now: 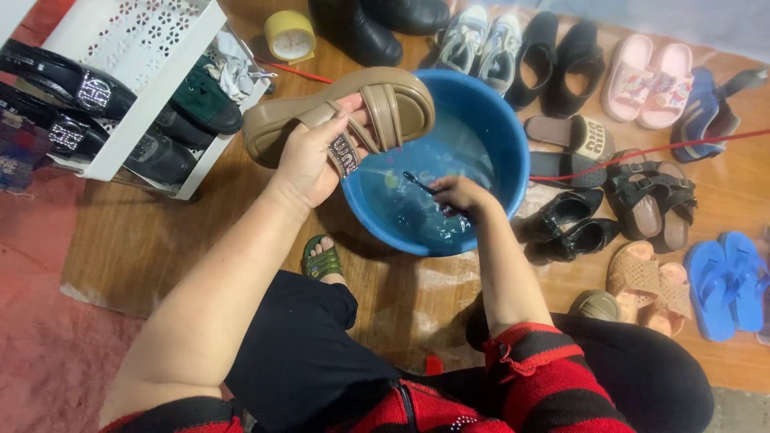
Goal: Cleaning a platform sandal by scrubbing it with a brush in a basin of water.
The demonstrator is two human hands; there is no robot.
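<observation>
Water fills the blue basin at the middle of the wooden floor, and both hands work at it. The left hand is clamped around a tan platform sandal, thumb across the straps near a small sparkly buckle, holding the shoe tilted over the basin's left rim with its toe end above the water. The right hand is down inside the basin, fingers closed on a dark-handled brush; its head looks dipped at the water's surface, though the ripples make that hard to confirm. Sandal and brush are apart, with open water between them.

The person's left foot wears a green sandal just beside the basin's lower left edge. To the left stands a white shoe rack holding black shoes with glittery buckles and a dark green pair. A yellow alarm clock sits on the floor behind the rack, near black boots. To the right of the basin, footwear lies in loose rows: grey sneakers, black flats, pink slides, brown strappy sandals, shiny black heels, tan clogs and 2 blue flip-flops. A thin red cord runs across them.
</observation>
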